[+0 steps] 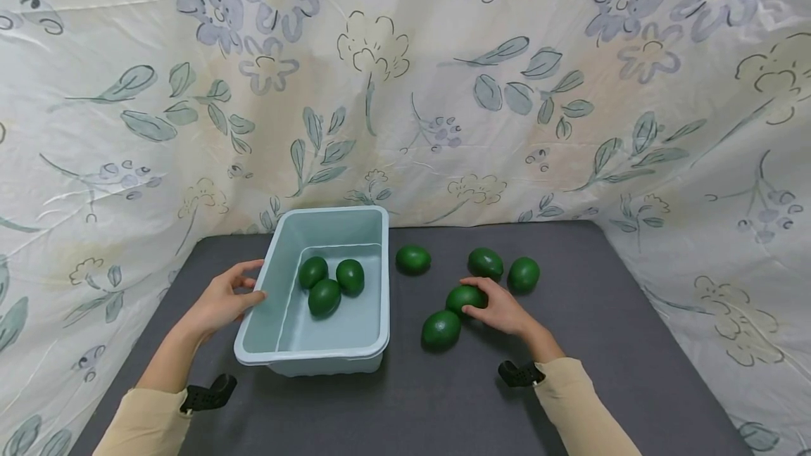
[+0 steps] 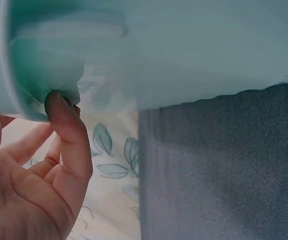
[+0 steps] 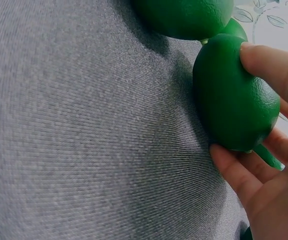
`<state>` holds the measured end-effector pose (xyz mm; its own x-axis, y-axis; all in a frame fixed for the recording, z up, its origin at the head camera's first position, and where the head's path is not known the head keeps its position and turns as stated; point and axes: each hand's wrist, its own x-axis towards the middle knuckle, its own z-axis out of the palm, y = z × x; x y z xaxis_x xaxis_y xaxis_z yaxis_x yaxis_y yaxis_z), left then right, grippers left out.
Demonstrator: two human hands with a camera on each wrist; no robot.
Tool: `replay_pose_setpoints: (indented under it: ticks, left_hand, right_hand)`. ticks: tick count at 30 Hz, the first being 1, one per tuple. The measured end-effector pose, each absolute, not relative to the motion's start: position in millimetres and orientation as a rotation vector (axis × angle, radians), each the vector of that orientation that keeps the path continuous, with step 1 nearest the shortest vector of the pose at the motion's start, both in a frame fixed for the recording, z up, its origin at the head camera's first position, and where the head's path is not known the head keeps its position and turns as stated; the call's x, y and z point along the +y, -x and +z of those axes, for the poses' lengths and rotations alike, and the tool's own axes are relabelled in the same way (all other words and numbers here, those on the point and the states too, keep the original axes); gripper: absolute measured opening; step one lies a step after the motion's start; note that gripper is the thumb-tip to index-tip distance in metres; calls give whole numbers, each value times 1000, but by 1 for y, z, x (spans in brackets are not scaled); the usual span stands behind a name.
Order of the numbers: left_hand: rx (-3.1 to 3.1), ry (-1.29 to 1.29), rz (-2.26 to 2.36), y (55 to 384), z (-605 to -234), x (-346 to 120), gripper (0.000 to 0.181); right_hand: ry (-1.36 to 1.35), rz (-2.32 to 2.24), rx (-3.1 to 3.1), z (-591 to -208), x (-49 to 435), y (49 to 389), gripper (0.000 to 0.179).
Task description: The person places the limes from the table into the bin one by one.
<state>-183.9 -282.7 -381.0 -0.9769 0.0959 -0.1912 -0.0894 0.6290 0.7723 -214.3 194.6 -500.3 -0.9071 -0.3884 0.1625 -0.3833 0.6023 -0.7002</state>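
Observation:
My left hand (image 1: pixel 222 303) grips the left rim of a pale blue-green plastic bin (image 1: pixel 329 356). In the left wrist view, curled fingers (image 2: pixel 70 135) hold that rim. Three dark green avocados lie together inside the bin, one of them the nearest avocado (image 1: pixel 324 298). Right of the bin, my right hand (image 1: pixel 505 312) pinches another avocado (image 3: pixel 234 95) between thumb and fingers, low over the dark cloth. Just in front and to its left lies a larger-looking avocado (image 1: pixel 441 331), close to the held one.
Beyond the right hand, two avocados lie side by side: one (image 1: pixel 486 263) on the left, one (image 1: pixel 524 275) on the right. Another avocado (image 1: pixel 413 260) sits beside the bin's right wall. Dark grey cloth (image 1: pixel 443 407) covers the table, and a floral curtain (image 1: pixel 405 90) hangs behind it.

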Motion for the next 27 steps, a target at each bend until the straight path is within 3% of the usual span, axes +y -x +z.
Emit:
replay_pose_setpoints:
  ticks: [27]
  left_hand:
    - [2637, -14, 1280, 186, -383, -284, 67]
  right_hand:
    - [548, -1278, 2868, -479, 183, 221, 55]
